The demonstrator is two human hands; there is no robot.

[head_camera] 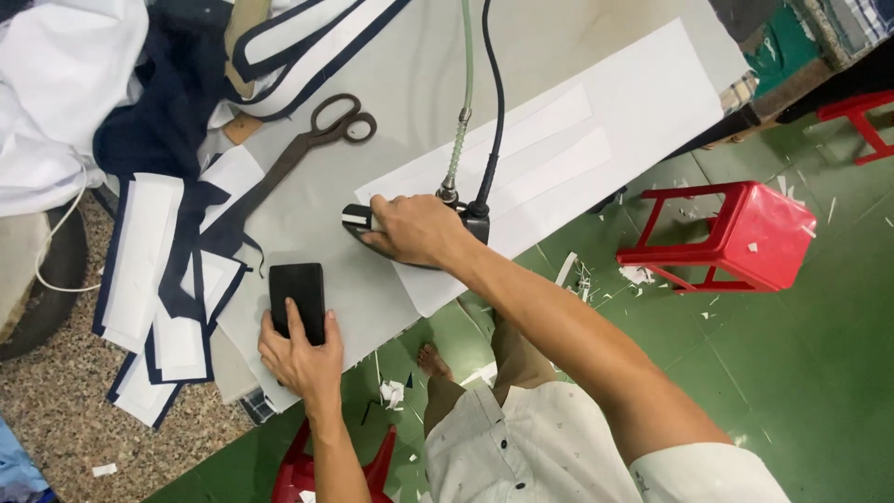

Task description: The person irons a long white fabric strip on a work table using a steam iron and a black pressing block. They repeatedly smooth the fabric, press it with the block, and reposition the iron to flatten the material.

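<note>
My right hand [416,228] grips the handle of a dark steam iron [358,220] that rests on a long white fabric strip [577,140] laid across the grey pressing table [410,65]. A black cable and a pale green hose rise from the iron's back end. My left hand [300,354] lies at the table's near edge with its fingers on a black rectangular phone-like object [297,289], which lies flat on the table.
Large dark scissors [307,140] lie on the table beyond the iron. Navy-and-white fabric pieces [163,279] are stacked at the left, with loose white and navy cloth behind. A red plastic stool [736,233] stands on the green floor amid scraps.
</note>
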